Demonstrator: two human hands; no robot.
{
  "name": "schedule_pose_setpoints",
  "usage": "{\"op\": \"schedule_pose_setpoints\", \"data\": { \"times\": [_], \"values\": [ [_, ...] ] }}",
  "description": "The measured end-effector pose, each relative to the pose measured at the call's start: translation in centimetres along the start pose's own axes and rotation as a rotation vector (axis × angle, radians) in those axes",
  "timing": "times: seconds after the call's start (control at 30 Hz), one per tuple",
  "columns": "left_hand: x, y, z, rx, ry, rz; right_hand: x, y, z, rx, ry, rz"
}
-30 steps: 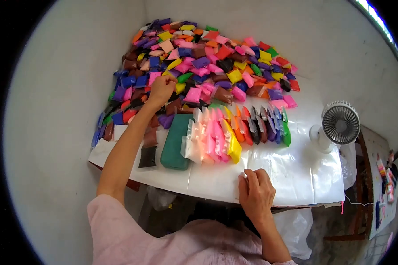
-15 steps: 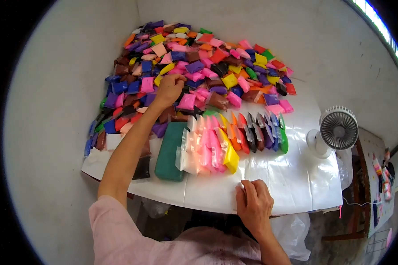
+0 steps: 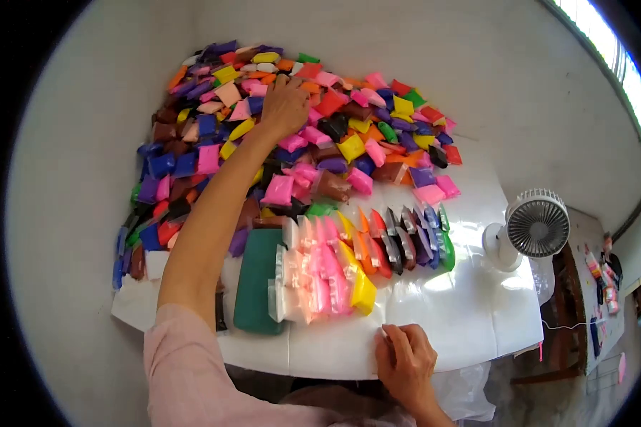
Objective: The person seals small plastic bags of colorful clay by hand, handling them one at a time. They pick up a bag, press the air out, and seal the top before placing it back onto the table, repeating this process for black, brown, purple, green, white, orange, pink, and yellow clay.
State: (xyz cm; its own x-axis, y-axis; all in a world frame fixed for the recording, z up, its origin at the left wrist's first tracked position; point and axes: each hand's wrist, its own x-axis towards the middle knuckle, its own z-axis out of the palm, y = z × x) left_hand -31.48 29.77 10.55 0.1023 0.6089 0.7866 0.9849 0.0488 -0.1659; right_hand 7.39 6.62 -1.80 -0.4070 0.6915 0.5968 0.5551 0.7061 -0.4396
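My left hand point(image 3: 285, 107) is over the upper part of a big pile of coloured packets point(image 3: 332, 165), its fingers bent down among them near orange and pink ones; whether it grips one is hidden. My right hand point(image 3: 407, 361) rests at the front edge of the white table, fingers curled, with nothing visible in it. Between the hands, packets stand in rows by colour: white, pale pink, pink, yellow point(image 3: 363, 293), orange, red, black, brown, purple, blue and green point(image 3: 446, 249). At their left end lies a dark green block point(image 3: 258, 285).
A small white fan point(image 3: 537, 226) stands at the table's right edge. The white-covered table point(image 3: 470, 313) meets walls behind and at the left. Beyond the fan is a side table point(image 3: 600, 285) with small items. A clear plastic bag point(image 3: 466, 391) hangs below the front edge.
My left hand has reached farther up and back over the pile. The view has shifted, so the rows and table sit lower. My right hand stays at the table's front edge.
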Motion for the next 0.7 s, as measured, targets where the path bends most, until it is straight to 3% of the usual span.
{"op": "schedule_pose_setpoints", "data": {
  "times": [0.17, 0.37, 0.47, 0.57, 0.7],
  "values": [
    [1.4, -0.1, 2.5, 0.246, -0.204, 0.08, 0.4, -0.1, 0.4, 0.0, 0.033, 0.024],
    [1.6, 0.7, 2.6, 0.311, -0.219, 0.059, 1.0, -0.4, 0.0, -0.015, 0.036, 0.02],
    [1.3, -0.7, 3.4, 0.23, -0.135, 0.112, 0.3, -0.1, 0.5, -0.008, 0.029, 0.043],
    [0.7, -0.9, 2.1, 0.169, -0.17, 0.069, 0.4, -0.2, 0.2, -0.009, 0.021, 0.038],
    [0.0, -1.8, 1.0, -0.235, -0.006, -0.059, 0.3, -0.2, 0.1, 0.001, 0.016, 0.03]
  ]
}}
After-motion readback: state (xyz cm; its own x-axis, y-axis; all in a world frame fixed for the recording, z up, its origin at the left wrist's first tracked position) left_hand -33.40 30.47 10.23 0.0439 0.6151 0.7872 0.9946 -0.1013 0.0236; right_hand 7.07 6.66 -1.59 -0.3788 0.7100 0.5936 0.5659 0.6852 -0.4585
